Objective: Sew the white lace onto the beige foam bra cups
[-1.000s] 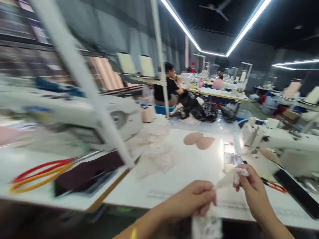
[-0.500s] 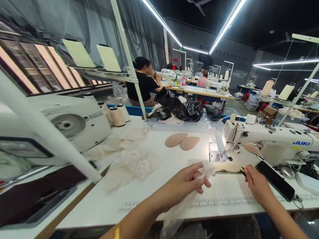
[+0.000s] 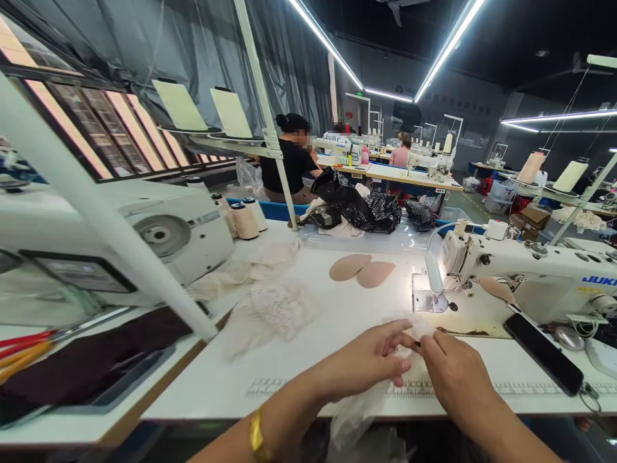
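Sheer white fabric point(image 3: 359, 408) runs from my left hand point(image 3: 369, 360) down over the table's front edge; the fingers are curled on its upper part. Against those fingertips is my right hand point(image 3: 456, 370), closed on a small dark pointed tool, mostly hidden, probably small snips. Behind the hands stands a white sewing machine point(image 3: 544, 263) with its lamp lit over the needle plate point(image 3: 429, 301). Two beige teardrop-shaped pads point(image 3: 350, 267) lie on the table left of the needle. A pile of cream lace point(image 3: 272, 312) rests farther left.
A black phone point(image 3: 544, 352) lies right of my hands. Black plastic bags point(image 3: 359, 202) are behind the table. Another machine point(image 3: 164, 225) and thread cones point(image 3: 245, 222) stand left. Orange-handled scissors point(image 3: 26, 360) lie far left. A person in black point(image 3: 289, 164) sits beyond.
My right hand has moved left with the dark tool, from beside the phone to my left hand's fingertips. The view has shifted slightly left, bringing the scissors into sight.
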The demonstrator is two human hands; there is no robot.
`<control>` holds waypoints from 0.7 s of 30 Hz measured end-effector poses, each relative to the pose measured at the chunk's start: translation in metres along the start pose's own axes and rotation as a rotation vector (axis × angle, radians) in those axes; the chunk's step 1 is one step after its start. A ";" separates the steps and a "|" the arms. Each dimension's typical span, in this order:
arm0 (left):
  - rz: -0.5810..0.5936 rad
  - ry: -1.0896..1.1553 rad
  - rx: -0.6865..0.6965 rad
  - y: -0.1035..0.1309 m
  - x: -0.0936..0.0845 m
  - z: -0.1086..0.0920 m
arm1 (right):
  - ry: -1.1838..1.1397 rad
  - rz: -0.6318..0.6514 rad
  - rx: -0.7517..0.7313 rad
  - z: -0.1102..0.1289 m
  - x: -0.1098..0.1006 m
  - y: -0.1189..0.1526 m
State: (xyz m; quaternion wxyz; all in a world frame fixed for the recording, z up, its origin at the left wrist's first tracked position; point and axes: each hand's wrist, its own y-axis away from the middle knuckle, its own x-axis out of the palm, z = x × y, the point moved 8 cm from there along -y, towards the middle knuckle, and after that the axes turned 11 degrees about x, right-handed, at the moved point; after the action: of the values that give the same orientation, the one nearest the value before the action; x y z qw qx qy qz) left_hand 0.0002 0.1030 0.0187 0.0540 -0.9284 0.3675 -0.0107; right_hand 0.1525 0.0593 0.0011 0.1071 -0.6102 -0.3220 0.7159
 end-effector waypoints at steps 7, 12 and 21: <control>-0.788 -0.832 0.200 0.059 -0.139 -0.069 | 0.061 0.120 0.275 -0.117 -0.005 0.029; -0.438 -0.627 0.196 0.021 -0.071 0.003 | -0.317 0.197 0.373 -0.090 0.004 -0.006; -0.199 -0.562 0.057 -0.048 0.008 0.016 | -1.014 0.287 0.524 -0.049 0.051 -0.019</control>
State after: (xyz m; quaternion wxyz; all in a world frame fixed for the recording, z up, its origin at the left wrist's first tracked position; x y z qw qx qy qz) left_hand 0.0394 0.1341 0.0079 0.1786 -0.9245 0.2448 0.2313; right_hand 0.1822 0.1177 -0.0311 -0.0111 -0.1823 -0.0597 0.9814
